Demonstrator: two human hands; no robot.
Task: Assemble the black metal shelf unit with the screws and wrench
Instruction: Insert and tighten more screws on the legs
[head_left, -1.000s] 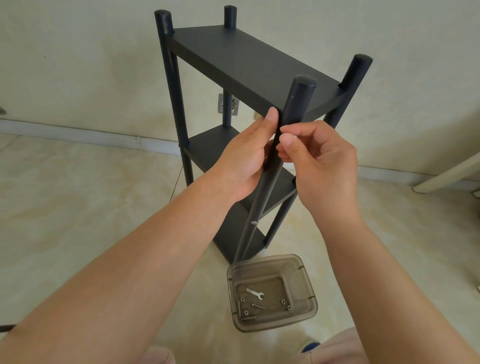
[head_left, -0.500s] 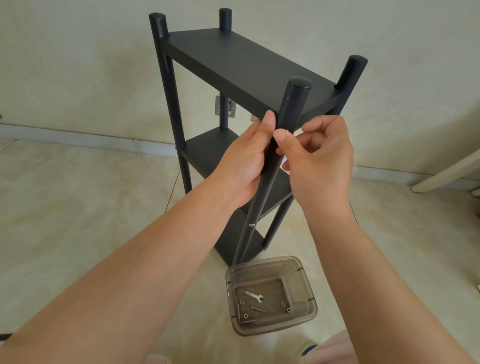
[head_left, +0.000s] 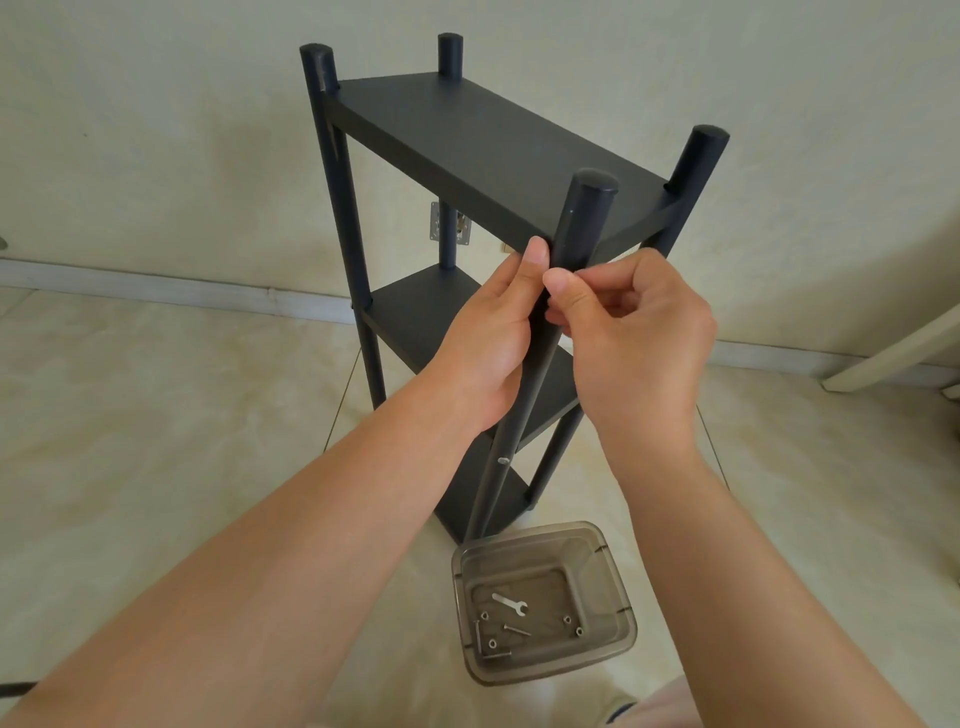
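Note:
The black metal shelf unit stands upright on the floor with three boards between four round posts. My left hand holds the near front post just below the top board, fingers behind it and thumb up along its left side. My right hand is at the same spot on the post's right side, thumb and fingers curled and pinched together against it; whatever they pinch is hidden. A silver screw head shows lower on that post. A small wrench and several loose screws lie in a clear plastic tray.
The tray sits on the tiled floor right at the shelf's foot, near my knees. A wall with a white skirting board runs close behind the shelf. A pale furniture leg slants in at the right edge.
My right hand has shifted slightly on the post, its thumb tip moving up against my left thumb and its fingers curling tighter. My left hand and the shelf stay put.

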